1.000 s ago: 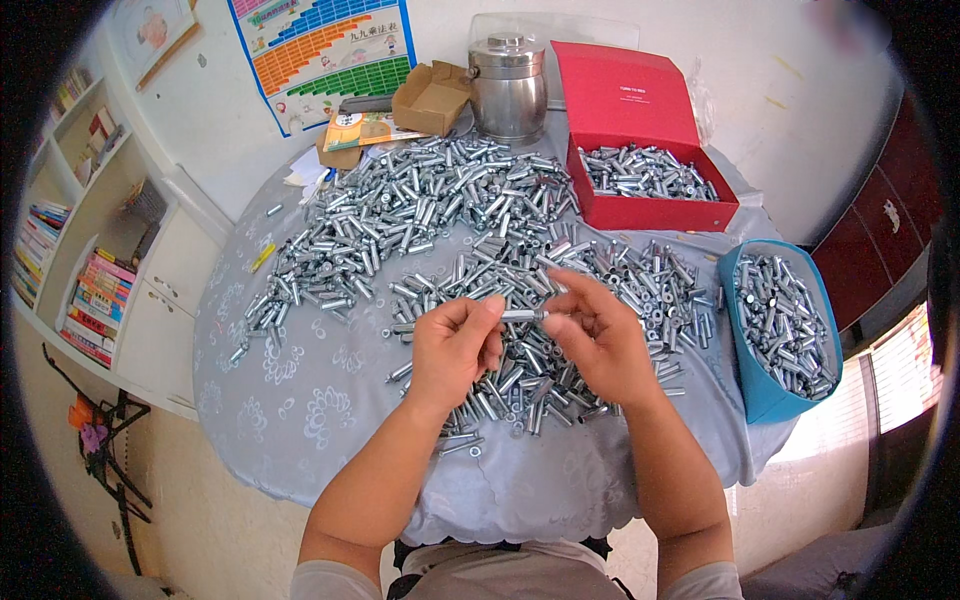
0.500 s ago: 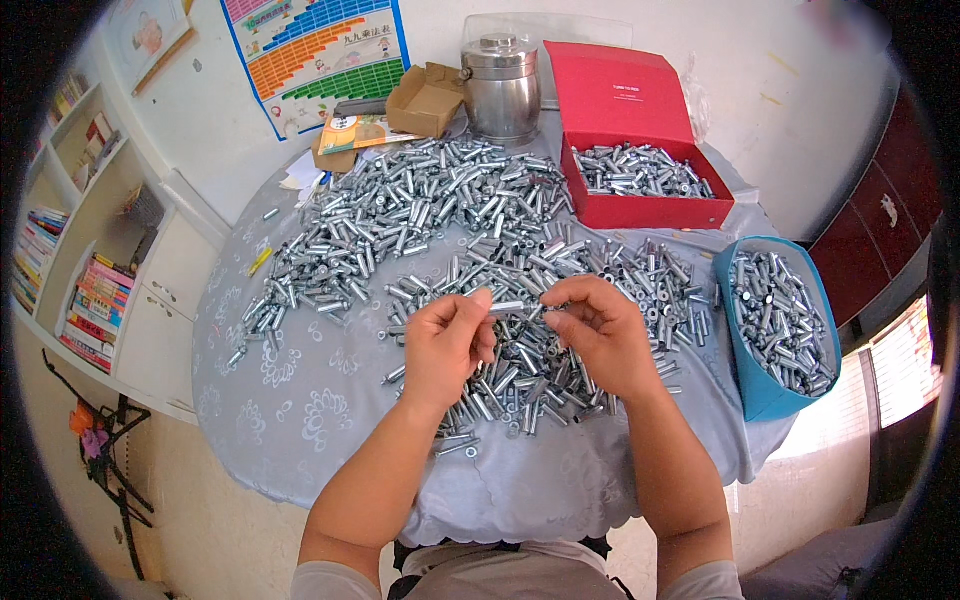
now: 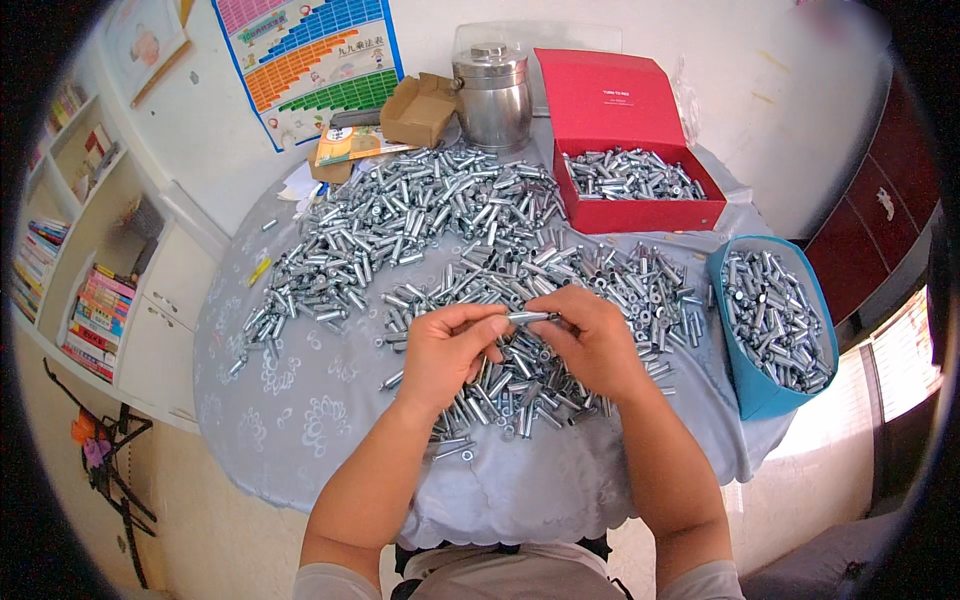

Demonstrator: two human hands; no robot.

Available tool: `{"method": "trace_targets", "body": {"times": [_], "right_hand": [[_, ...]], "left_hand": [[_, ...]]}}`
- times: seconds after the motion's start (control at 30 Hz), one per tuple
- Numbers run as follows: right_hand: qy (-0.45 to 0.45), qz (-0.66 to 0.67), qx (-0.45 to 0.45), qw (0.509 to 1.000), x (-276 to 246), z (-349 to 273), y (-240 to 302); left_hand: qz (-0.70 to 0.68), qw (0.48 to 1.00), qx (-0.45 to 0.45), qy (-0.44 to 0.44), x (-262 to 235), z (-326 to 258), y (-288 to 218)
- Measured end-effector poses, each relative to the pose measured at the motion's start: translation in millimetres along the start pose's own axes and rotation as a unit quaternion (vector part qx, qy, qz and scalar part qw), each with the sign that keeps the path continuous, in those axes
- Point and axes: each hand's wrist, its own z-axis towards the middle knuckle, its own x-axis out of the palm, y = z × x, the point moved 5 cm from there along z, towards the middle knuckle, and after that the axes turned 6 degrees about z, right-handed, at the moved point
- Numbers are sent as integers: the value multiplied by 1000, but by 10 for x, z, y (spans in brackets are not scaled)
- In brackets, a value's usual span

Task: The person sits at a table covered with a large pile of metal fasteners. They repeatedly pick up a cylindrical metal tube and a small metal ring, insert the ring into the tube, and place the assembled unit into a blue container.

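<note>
My left hand (image 3: pixel 440 352) pinches one end of a shiny metal anchor sleeve (image 3: pixel 526 317) between thumb and fingers. At the other end of that sleeve, my right hand (image 3: pixel 592 345) is closed, its fingertips touching it; a small part between those fingertips is too hidden to make out. The sleeve lies roughly level, just above a loose pile of similar metal sleeves and bolts (image 3: pixel 500 392). Behind it spreads a larger heap of the same silvery pieces (image 3: pixel 400 215).
A red lidded box (image 3: pixel 650 215) and a teal fabric bin (image 3: pixel 770 398) hold more pieces, at the back right and right. A steel canister (image 3: pixel 492 98) and cardboard box (image 3: pixel 418 108) stand behind the heap. A yellow pen-like object (image 3: pixel 259 271) lies on the grey tablecloth (image 3: pixel 290 430).
My right hand has moved left, and its fingertips now meet the end of the sleeve. My left hand keeps its pinch on the sleeve. The whole view has shifted slightly.
</note>
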Motion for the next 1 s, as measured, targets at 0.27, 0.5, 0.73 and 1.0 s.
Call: {"method": "trace_targets", "body": {"times": [0.27,0.5,0.73,1.0], "right_hand": [[-95,-156,20,983,-185,15,-122],[-186,-188,18,964,-269,-11,-154],[-187,-153,-4,970,-195,-23,-38],[-179,-122,-1,976,-167,-30,36]], "left_hand": [[220,970,90,-43,-82,127,45],[304,930,141,-148,-511,-26,-407],[544,839,5,-25,-1207,-415,-223],[592,804,13,-60,-1203,-595,-37]]}}
